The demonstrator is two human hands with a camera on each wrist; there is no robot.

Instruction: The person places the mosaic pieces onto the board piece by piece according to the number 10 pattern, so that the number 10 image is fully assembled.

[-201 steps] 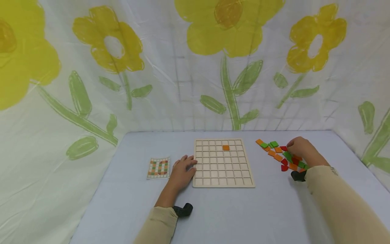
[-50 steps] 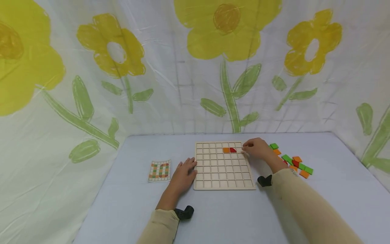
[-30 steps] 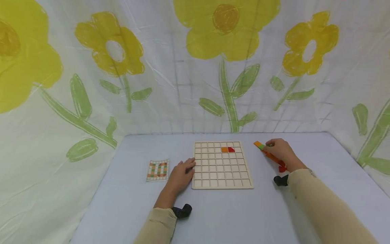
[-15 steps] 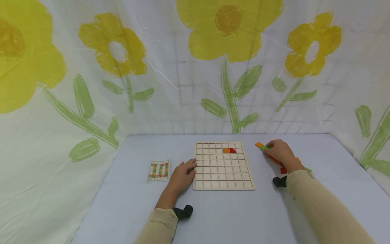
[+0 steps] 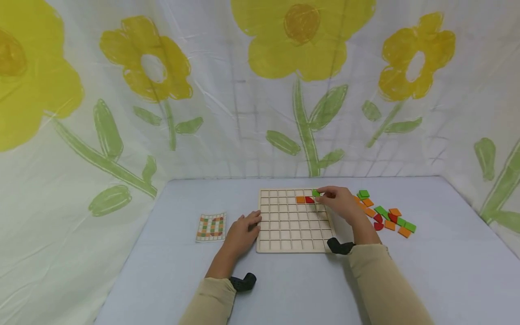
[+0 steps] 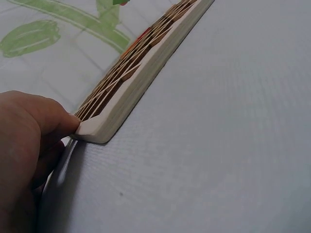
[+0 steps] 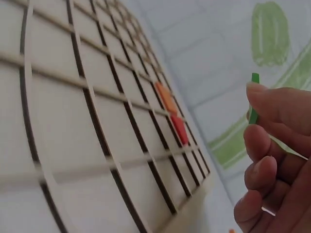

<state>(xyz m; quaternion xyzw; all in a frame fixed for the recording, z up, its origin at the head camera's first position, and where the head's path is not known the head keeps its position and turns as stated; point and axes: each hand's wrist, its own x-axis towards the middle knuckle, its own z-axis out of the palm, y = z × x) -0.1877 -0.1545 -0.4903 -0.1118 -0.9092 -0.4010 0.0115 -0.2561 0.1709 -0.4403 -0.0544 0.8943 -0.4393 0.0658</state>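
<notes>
The pale table (image 5: 292,289) carries a gridded board (image 5: 285,225), card (image 5: 211,227) and loose tiles (image 5: 382,211).

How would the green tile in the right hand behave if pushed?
The green tile is probably stiff: its end sticks out past the fingers without drooping. Thin and small, it's likely light. With flat faces, it should slide rather than roll.

The left forearm (image 5: 209,300), in a beige sleeve, extends from the near side, slanting far and slightly right; the left wrist (image 5: 222,262) is bare. The left hand (image 5: 243,232) lies back uppermost, fingers relaxed and slightly apart. The right forearm (image 5: 386,284), likewise sleeved, slants far and left to the bare right wrist (image 5: 367,231). The right hand (image 5: 338,201) forms a pinch at the fingertips, the remaining fingers (image 7: 260,172) curled inward.
</notes>
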